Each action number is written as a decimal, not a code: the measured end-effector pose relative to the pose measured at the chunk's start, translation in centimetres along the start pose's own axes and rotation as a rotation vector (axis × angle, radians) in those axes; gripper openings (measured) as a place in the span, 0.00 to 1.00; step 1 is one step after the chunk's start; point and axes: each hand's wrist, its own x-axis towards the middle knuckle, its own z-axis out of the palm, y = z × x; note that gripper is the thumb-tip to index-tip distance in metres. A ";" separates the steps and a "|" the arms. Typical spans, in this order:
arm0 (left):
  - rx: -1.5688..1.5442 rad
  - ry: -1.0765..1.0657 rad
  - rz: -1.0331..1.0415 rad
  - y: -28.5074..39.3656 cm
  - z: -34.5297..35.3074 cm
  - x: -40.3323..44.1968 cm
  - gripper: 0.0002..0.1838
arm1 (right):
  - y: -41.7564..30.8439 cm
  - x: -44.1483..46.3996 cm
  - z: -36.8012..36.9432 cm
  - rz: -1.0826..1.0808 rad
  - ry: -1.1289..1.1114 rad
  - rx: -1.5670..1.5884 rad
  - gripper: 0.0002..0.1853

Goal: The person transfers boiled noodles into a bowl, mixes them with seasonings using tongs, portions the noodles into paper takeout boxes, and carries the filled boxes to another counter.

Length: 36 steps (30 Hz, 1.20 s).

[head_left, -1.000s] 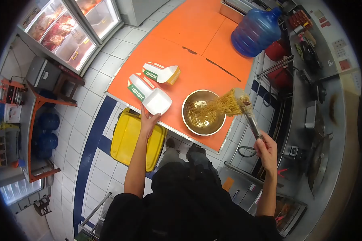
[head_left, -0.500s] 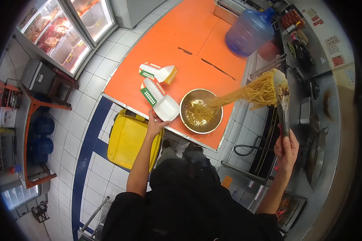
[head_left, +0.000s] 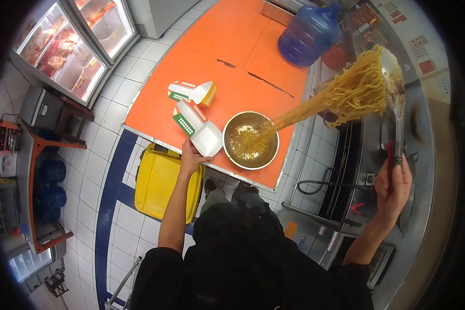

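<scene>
My right hand (head_left: 393, 182) is wrapped around the handle of tongs (head_left: 398, 111), raised high at the right. A thick bundle of noodles (head_left: 364, 90) hangs from their head, and long strands trail down to the steel mixing bowl (head_left: 276, 150). More noodles and brown bits lie inside that bowl. My left hand (head_left: 191, 157) grips the near edge of an open paper food box (head_left: 206, 138), white inside with a green and orange patterned lid. This box stands just left of the bowl. A second open paper box (head_left: 207, 94) sits behind it.
Both boxes and the bowl are on an orange table (head_left: 212, 46) near its front edge. A blue water jug (head_left: 310, 36) stands at the far right. Below the table is a yellow bin lid (head_left: 165, 181). A steel counter (head_left: 423, 170) runs along the right.
My right hand has lifted the tongs and noodles further up and to the right, stretching the trailing strands. My left hand stays on the box. The whole view has shifted slightly.
</scene>
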 end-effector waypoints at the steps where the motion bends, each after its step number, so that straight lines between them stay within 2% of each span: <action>1: 0.098 0.007 0.007 0.2 -0.1 0.1 0.59 | -0.4 0.1 0.1 -0.010 -0.004 -0.012 0.29; 3: 0.196 0.015 0.015 0.6 -0.2 0.0 0.60 | -1.0 0.5 0.1 -0.021 -0.001 -0.004 0.29; 5: 0.149 0.068 0.049 0.8 0.1 -0.2 0.60 | -1.2 0.8 0.1 -0.040 0.019 0.010 0.30; 10: 0.086 0.031 0.057 1.6 0.7 -0.5 0.60 | -2.5 1.2 -0.1 -0.063 0.010 0.019 0.30; 18: -0.030 -0.025 0.071 0.8 0.8 -0.5 0.62 | -2.8 1.5 0.1 -0.038 -0.121 0.075 0.28; 24: -0.018 -0.035 0.050 1.4 0.8 -0.6 0.63 | -2.3 1.5 0.7 0.016 -0.028 0.026 0.29; 30: 0.017 -0.048 0.018 0.7 0.2 -0.6 0.61 | -1.2 1.3 1.0 0.053 -0.049 0.065 0.28; 36: 0.044 0.007 0.146 3.5 -0.2 -1.4 0.57 | 0.8 0.7 1.7 0.128 -0.060 0.007 0.27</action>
